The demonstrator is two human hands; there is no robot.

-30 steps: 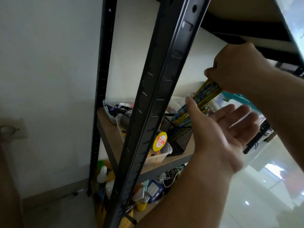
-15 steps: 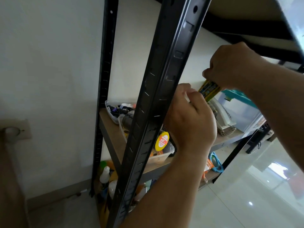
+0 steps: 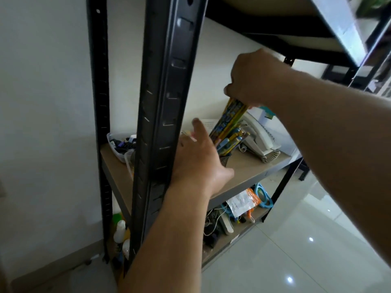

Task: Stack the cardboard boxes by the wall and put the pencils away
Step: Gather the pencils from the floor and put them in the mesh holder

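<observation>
My right hand (image 3: 252,78) grips the top of a bundle of yellow and blue pencils (image 3: 230,118). The bundle slants down into a black mesh pencil holder (image 3: 225,160) on the middle shelf (image 3: 251,169), where several other pencils stand. My left hand (image 3: 197,158) is in front of the holder and hides most of it. Its fingers are spread, the index finger points up, and whether it touches the holder I cannot tell. No cardboard boxes are in view.
A black metal shelf post (image 3: 167,102) stands close in front of me, left of my left arm. A white telephone (image 3: 259,135) and a small tray of odds and ends (image 3: 120,143) sit on the same shelf. Cables and packets fill the shelf below.
The pencil bundle has gone lower into the holder with my right hand. My left hand let go of the bundle, dropped and opened in front of the holder. The camera moved right.
</observation>
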